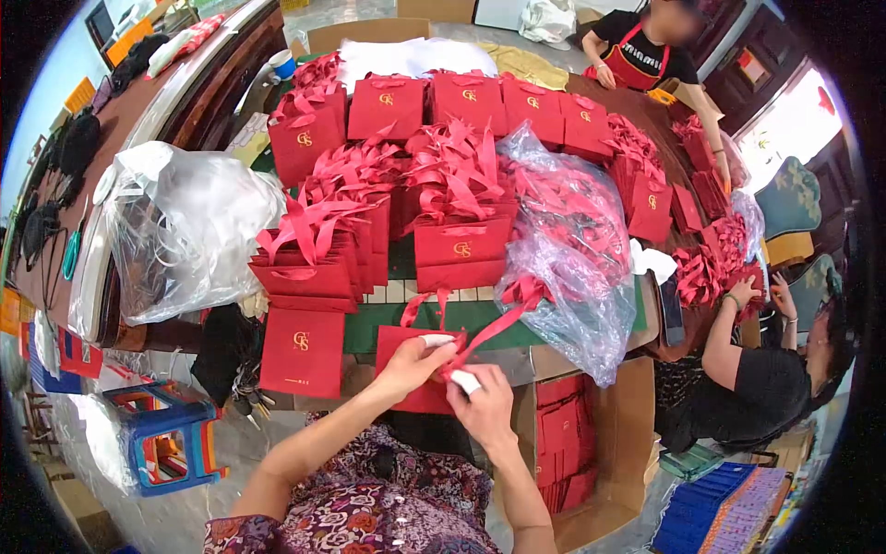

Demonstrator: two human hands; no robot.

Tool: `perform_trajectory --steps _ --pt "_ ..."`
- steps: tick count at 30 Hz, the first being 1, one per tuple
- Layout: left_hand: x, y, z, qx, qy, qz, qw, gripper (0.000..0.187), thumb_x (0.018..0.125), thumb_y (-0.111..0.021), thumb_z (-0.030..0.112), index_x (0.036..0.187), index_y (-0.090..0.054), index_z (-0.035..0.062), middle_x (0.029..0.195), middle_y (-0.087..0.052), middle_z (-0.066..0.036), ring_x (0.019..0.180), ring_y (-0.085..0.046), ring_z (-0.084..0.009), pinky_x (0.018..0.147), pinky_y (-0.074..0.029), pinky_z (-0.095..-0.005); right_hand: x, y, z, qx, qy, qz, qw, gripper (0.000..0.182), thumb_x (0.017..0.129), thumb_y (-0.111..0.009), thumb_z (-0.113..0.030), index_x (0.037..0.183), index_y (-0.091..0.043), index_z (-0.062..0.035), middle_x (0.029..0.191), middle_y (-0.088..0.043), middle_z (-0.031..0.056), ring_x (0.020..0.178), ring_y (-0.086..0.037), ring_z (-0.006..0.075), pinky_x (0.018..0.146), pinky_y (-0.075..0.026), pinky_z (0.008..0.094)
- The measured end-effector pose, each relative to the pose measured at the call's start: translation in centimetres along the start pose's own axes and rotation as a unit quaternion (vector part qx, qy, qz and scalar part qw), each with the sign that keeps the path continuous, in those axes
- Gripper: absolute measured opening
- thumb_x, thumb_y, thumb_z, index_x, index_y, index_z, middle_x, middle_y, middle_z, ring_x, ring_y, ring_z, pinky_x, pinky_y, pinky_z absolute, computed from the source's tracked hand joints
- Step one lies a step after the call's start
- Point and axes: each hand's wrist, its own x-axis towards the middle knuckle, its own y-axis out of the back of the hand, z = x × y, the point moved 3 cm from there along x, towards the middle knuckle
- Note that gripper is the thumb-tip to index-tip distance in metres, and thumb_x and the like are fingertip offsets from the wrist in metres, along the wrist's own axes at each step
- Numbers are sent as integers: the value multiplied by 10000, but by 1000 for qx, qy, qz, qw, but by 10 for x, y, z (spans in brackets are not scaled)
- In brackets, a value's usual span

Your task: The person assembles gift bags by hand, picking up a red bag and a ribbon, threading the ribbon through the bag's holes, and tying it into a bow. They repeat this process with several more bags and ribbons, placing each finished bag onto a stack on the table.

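- super busy floral top (346,517), dark purple with pink and whitish blooms
- little white button-like bits (400,522) down the front
- left sleeve (242,534) is short, same print
- white finger wrap on left hand (406,369), another on right hand (486,408)

Workshop, stacked red bags (461,249), packing carton (628,452)
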Motion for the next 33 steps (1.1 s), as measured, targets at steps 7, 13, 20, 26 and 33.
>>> perform_trajectory --steps 7,13,20,26,33 --pt "-8 8 6 98 -60 87 990 248 996 -569 107 1189 -651 -25 974 -740 -133 839 -706 -144 727 -582 -292 0 6 1 101 -115 -69 986 221 807 -765 -112 1008 -688 -62 947 -651 96 793 -643 253 694 -527 352" --pt "-22 -6 12 309 -169 106 930 401 944 -580 61 1341 -541 24 922 -720 -187 810 -720 -303 711 -565 -385 9 -8 5 174 -230 -14 957 182 890 -699 -77 1068 -685 -43 937 -643 95 715 -627 168 648 -508 300" --pt "-26 -7 2 358 -194 99 908 498 882 -646 59 1361 -512 61 950 -682 -232 875 -690 -382 738 -552 -444 2 -38 15 286 -288 17 914 144 901 -699 -85 1023 -662 -17 874 -660 56 748 -620 108 669 -497 262" --pt "-32 8 33 383 -306 129 862 412 823 -751 138 1205 -631 41 1071 -642 -159 985 -605 -356 854 -508 -420 -6 -18 26 394 -342 57 851 71 972 -606 -63 1030 -592 -23 923 -648 32 849 -607 85 749 -502 257" --pt "-17 15 38 577 -272 128 759 394 767 -762 177 1113 -679 10 1084 -606 -89 1089 -500 -299 914 -386 -444 3 -20 21 207 -289 -3 935 174 916 -675 -102 1064 -680 -10 923 -716 81 841 -661 150 779 -517 298"
